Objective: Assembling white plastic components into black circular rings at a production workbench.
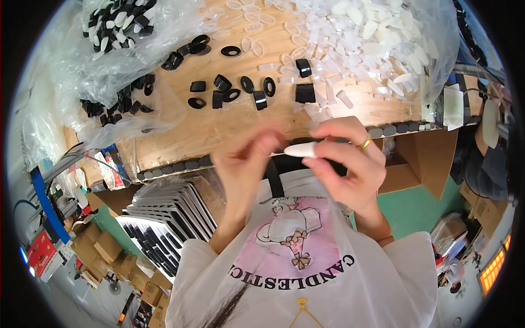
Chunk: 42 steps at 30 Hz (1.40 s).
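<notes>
Between the thumb and fingers of my right hand (350, 161) is a smooth white oval plastic piece (301, 150), its narrow tip pointing left. My left hand (246, 156) is close to that tip, smeared by motion; what its fingers hold, if anything, is unclear. Beyond the hands, on the wooden table (175, 123), several black oval rings (246, 85) and black plastic sleeves (305, 93) lie scattered. A heap of white oval pieces and translucent parts (377, 38) spreads at the far right.
Clear plastic bags at the left hold black-and-white pieces (123, 24) and black parts (128, 98). Dark round pads (191, 164) line the table's front edge. Below left stands a stack of white trays (158, 224) with black parts; an open cardboard box (407, 164) sits at the right.
</notes>
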Each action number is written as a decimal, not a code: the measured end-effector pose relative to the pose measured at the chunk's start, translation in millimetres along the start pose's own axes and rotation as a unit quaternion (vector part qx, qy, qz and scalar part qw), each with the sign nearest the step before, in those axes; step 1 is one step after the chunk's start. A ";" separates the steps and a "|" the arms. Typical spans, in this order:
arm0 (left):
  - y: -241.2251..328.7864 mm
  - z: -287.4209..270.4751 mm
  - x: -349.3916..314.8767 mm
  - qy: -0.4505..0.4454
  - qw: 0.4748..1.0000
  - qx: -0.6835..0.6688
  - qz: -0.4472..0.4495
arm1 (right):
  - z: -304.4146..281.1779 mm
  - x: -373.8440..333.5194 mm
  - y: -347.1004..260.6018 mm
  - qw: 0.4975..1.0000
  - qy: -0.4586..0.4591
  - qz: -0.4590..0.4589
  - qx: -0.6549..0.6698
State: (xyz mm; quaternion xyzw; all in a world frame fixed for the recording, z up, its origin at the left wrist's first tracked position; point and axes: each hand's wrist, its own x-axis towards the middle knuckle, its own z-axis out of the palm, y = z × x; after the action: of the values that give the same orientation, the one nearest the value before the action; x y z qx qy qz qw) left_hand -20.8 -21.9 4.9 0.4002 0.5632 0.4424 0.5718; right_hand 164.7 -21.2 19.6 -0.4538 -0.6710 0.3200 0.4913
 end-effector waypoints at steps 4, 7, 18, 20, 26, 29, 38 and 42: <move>-27.5 -41.8 55.7 0.174 0.889 0.377 0.195 | -7.5 -4.7 4.9 0.987 0.054 0.119 0.090; -34.4 -51.9 58.6 0.161 0.892 0.392 0.160 | -5.7 -5.6 10.2 0.983 0.056 0.121 0.123; -30.3 -36.0 32.6 0.020 0.952 -0.298 -0.065 | 23.6 4.2 2.9 0.905 0.121 0.258 0.315; -24.1 -25.2 29.7 0.019 0.944 -0.311 -0.113 | 21.2 5.4 3.3 0.893 0.116 0.280 0.332; -9.4 -4.7 10.0 0.018 0.997 0.056 0.046 | 17.3 1.9 9.0 0.881 0.125 0.271 0.368; -1.0 3.5 6.5 0.018 0.924 0.299 0.237 | 13.4 -0.9 7.8 0.946 0.106 0.186 0.243; 4.6 6.9 1.4 0.022 0.926 0.243 0.289 | 19.2 6.7 -2.2 0.996 0.067 -0.048 -0.030; 7.1 8.5 1.5 0.024 0.920 0.255 0.296 | 21.2 5.4 1.1 0.996 0.057 -0.063 -0.032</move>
State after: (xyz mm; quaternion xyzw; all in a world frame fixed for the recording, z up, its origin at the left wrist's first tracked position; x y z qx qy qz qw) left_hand -12.7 -18.1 11.6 0.6701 0.5259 0.4426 0.2801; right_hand 144.3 -15.5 14.1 -0.4434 -0.6792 0.2400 0.5334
